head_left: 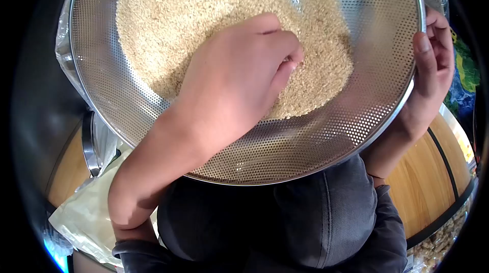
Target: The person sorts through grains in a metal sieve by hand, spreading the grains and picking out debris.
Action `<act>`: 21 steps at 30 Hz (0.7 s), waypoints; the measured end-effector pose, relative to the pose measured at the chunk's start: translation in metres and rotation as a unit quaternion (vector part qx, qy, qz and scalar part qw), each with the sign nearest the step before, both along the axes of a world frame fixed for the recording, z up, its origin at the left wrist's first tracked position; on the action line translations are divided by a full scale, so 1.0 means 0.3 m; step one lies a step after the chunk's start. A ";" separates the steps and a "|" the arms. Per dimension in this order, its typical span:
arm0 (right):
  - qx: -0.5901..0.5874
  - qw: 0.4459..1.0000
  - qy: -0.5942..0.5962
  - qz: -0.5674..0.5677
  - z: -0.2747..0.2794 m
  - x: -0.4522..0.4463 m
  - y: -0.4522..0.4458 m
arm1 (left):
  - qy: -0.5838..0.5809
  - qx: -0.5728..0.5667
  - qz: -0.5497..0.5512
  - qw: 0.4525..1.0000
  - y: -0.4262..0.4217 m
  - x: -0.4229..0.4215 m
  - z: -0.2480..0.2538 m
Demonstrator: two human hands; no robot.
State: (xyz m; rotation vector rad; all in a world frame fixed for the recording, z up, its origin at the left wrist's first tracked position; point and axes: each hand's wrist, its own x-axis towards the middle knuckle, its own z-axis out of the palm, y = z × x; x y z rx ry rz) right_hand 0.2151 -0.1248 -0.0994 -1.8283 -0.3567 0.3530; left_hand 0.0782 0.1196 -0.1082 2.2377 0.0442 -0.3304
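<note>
A wide perforated metal colander (244, 158) spans the upper view, holding a broad layer of pale, short grains (163, 23) that look like brown rice. Over the grains, my left hand (242, 66) is closed, palm down, its thumb pressed against the curled index finger. Whatever lies in that pinch is too small or hidden to make out. At the right side, my right hand (433, 59) grips the colander's rim, with the thumb on the near side and the fingers behind the edge.
My legs in dark jeans (326, 217) are below the colander. Clear plastic (63, 44) shows beyond its left rim. A pale sheet or bag (86, 222) lies at lower left. Wooden surfaces (423, 181) with dark edges flank me, and a bag of lumpy brown pieces (440, 237) is at lower right.
</note>
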 end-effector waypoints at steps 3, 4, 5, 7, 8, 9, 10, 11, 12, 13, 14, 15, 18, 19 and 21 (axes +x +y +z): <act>0.000 0.999 -0.017 -0.032 -0.005 -0.013 0.018 | -0.011 0.004 0.000 1.000 0.005 0.006 -0.014; -0.008 0.999 -0.017 -0.038 -0.007 -0.017 0.019 | -0.018 0.009 -0.004 1.000 0.004 0.008 -0.016; -0.016 0.999 -0.020 -0.044 -0.008 -0.019 0.017 | -0.013 0.007 -0.007 1.000 0.000 0.010 -0.016; -0.032 0.998 -0.022 -0.058 -0.011 -0.026 0.014 | -0.019 0.002 -0.001 1.000 -0.007 0.014 -0.014; -0.038 0.997 -0.021 -0.065 -0.011 -0.027 0.012 | -0.017 0.002 -0.003 1.000 -0.009 0.014 -0.014; -0.046 0.996 -0.021 -0.072 -0.008 -0.031 0.011 | -0.023 0.002 -0.002 1.000 -0.010 0.013 -0.016; -0.053 0.995 -0.022 -0.077 -0.007 -0.032 0.009 | -0.029 0.001 -0.002 1.000 -0.010 0.012 -0.015; -0.061 0.995 -0.022 -0.082 -0.006 -0.034 0.009 | -0.027 0.001 -0.004 1.000 -0.009 0.013 -0.013; -0.067 0.994 -0.021 -0.088 -0.007 -0.035 0.009 | -0.022 0.001 -0.004 1.000 -0.009 0.014 -0.012; -0.074 0.993 -0.020 -0.094 -0.004 -0.036 0.008 | -0.017 0.002 -0.003 1.000 -0.008 0.013 -0.012; -0.080 0.992 -0.018 -0.100 -0.003 -0.038 0.009 | -0.015 0.001 -0.006 1.000 -0.008 0.013 -0.014; -0.089 0.990 -0.017 -0.108 0.001 -0.040 0.008 | -0.023 0.006 -0.007 1.000 -0.008 0.014 -0.018; -0.110 0.984 -0.011 -0.137 0.015 -0.047 0.011 | -0.060 0.010 -0.011 0.998 -0.004 0.015 -0.033; -0.117 0.983 -0.018 -0.138 0.017 -0.046 0.011 | -0.090 0.009 -0.010 0.996 -0.004 0.016 -0.038; -0.095 0.988 0.003 -0.122 0.019 -0.040 -0.001 | -0.082 0.011 -0.014 0.996 -0.004 0.015 -0.035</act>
